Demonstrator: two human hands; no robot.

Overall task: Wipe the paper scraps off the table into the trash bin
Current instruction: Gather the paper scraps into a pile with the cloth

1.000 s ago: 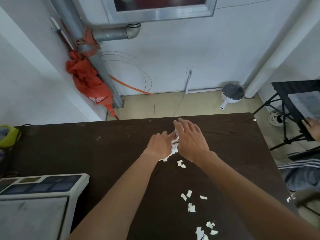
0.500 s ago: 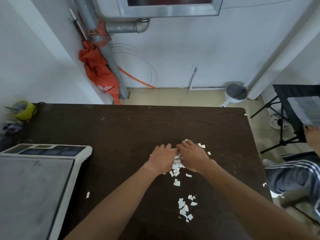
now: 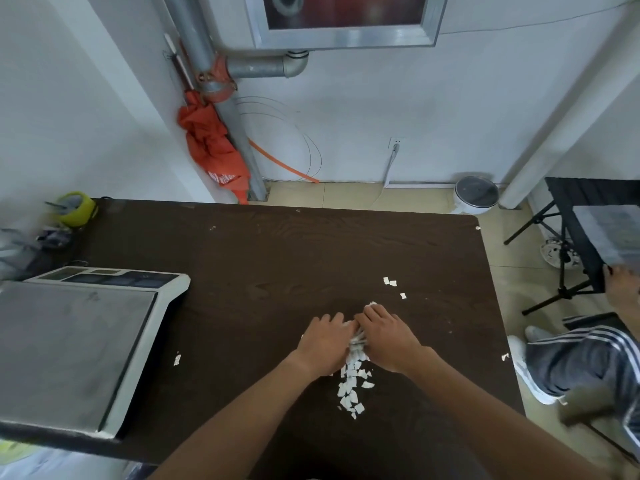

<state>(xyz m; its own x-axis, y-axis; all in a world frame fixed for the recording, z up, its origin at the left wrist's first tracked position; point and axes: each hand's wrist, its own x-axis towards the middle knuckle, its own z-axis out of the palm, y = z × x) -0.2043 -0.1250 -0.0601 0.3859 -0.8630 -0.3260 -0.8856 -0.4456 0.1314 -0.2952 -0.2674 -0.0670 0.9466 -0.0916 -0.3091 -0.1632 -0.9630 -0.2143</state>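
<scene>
1. Head view: a dark brown wooden surface fills the middle of the frame, seen from above, with both bare forearms reaching in from the bottom edge
2. The left hand lies palm down on the surface, fingers loosely curved and pointing away from the person, its inner edge pressed against a heap of white paper scraps
3. The right hand lies palm down just beside it, fingers angled toward the left hand, so the two hands cup the top of the heap between them; neither hand is clenched, and whether any scraps are pinched under the fingers cannot be told
4. The heap of scraps trails from between the hands toward the person, ending in a loose cluster nearer the body
5. A few stray scraps lie on the surface beyond the right hand, well apart from the heap; a single scrap lies to the left, near the scale
6. A digital scale with a grey metal platform sits on the left part of the surface, its display panel at the far end
7. A yellow-green cup stands at the far left corner of the surface
8. An orange cloth hangs by a grey pipe on the white wall behind
9. At the right edge, another person's leg in striped grey trousers and a hand on a black folding stand are partly in view
10. No trash bin can be identified with certainty
</scene>
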